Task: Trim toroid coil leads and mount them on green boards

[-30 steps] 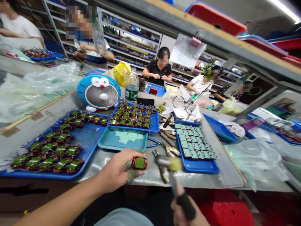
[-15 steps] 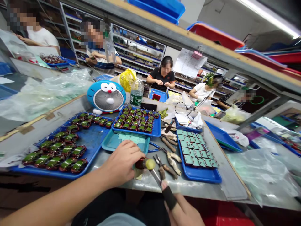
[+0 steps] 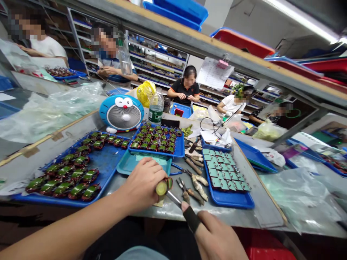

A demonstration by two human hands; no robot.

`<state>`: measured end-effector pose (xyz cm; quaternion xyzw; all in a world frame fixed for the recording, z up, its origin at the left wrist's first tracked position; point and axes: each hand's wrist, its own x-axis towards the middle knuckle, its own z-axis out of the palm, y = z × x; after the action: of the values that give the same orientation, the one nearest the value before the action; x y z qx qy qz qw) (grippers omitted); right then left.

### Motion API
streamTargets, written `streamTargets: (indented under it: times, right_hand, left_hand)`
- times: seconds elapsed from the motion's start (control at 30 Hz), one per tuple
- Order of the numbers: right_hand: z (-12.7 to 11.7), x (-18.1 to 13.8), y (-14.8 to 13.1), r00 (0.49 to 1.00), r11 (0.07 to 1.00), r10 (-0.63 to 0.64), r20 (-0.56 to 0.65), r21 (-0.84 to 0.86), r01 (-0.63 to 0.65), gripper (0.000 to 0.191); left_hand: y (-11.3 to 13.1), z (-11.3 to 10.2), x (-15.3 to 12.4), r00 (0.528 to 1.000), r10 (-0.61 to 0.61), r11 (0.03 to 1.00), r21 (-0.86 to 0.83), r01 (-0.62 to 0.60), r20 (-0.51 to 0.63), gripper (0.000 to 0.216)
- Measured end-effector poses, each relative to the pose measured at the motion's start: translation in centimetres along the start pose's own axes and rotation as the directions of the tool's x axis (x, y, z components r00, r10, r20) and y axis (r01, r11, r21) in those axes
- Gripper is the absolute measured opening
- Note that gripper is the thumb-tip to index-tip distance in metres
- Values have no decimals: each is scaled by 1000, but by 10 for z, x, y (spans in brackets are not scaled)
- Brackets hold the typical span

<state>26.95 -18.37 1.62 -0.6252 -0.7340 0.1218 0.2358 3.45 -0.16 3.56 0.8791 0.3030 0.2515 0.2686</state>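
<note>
My left hand [image 3: 142,184] is closed round a small red-and-green wound coil part [image 3: 168,182], pressing it down on the metal bench [image 3: 233,213] near the front edge. My right hand [image 3: 217,238] grips the black handle of a small hammer [image 3: 176,202]. The hammer's yellowish head [image 3: 161,188] rests against the part beside my left fingers. Just beyond my left hand lies a teal tray [image 3: 126,167] with pale green slips in it.
A large blue tray [image 3: 108,159] of coil parts is at the left, a smaller one [image 3: 179,148] behind, and a blue tray of green squares [image 3: 230,198] at the right. Pliers [image 3: 193,180] lie between. A blue cartoon fan [image 3: 121,113], a bottle [image 3: 155,108] and seated co-workers are beyond.
The hammer came down from a raised position onto the part in my left hand. My left hand turned the part downward onto the bench. The camera tilted up slightly.
</note>
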Motion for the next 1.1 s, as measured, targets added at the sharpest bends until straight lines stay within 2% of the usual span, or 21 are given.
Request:
streamTargets:
  times: [0.03, 0.1, 0.13, 0.17, 0.2, 0.27, 0.33, 0.4, 0.47, 0.53, 0.57, 0.63, 0.67, 0.7, 0.9, 1.1]
  right_hand:
    - [0, 4, 3, 1000, 999, -14, 7, 32, 14, 33]
    - [5, 16, 20, 993, 990, 96, -75, 110, -87, 33]
    - [10, 23, 32, 970, 973, 195, -143, 154, -173, 34]
    - [15, 32, 46, 926, 942, 313, -212, 194, -274, 37]
    - [21, 41, 61, 897, 921, 371, -242, 218, -322, 41]
    - [31, 59, 86, 874, 903, 409, -263, 254, -346, 43]
    - [39, 74, 94, 865, 897, 408, -290, 303, -321, 44]
    - [47, 82, 79, 862, 885, 400, -312, 375, -276, 41]
    - [58, 87, 45, 882, 857, 371, -291, 474, -204, 43]
    - [71, 93, 5, 923, 769, 310, -228, 631, -102, 57]
    - [77, 97, -12, 942, 554, 290, -170, 832, -20, 64]
    - [85, 105, -37, 948, 234, 303, -101, 972, 29, 65]
    - [87, 109, -43, 945, 119, 317, -76, 992, 40, 63]
    - [88, 112, -47, 941, 68, 334, -61, 997, 41, 60]
    - [90, 112, -44, 925, 4, 375, -56, 998, 59, 57]
    - [94, 108, -49, 909, -8, 409, -80, 996, 92, 58]
  left_hand:
    - [-1, 1, 0, 999, -37, 997, -63, 37, -1, 20]
    - [-5, 3, 0, 995, -104, 983, -150, 102, -4, 17]
    - [-8, 3, 0, 991, -133, 974, -184, 130, -3, 19]
    - [-10, 2, 1, 987, -162, 961, -226, 158, 1, 23]
    - [-12, 1, 2, 982, -189, 945, -272, 183, 6, 26]
    - [-13, -2, 5, 974, -224, 908, -358, 216, 20, 29]
    - [-12, -6, 11, 970, -241, 870, -434, 236, 44, 31]
    - [-8, -9, 16, 964, -254, 826, -502, 258, 78, 33]
    - [-4, -9, 21, 957, -270, 773, -569, 281, 105, 35]
    - [0, -6, 24, 945, -301, 705, -638, 310, 127, 36]
    - [2, -5, 25, 939, -317, 676, -662, 323, 135, 36]
    - [3, -3, 26, 930, -337, 647, -682, 341, 145, 37]
    - [3, -4, 26, 930, -337, 648, -680, 342, 146, 37]
    - [3, -5, 27, 934, -327, 659, -673, 336, 146, 38]
    - [-2, -18, 30, 953, -246, 684, -664, 301, 178, 39]
    - [-1, -16, 28, 962, -205, 710, -650, 272, 179, 35]
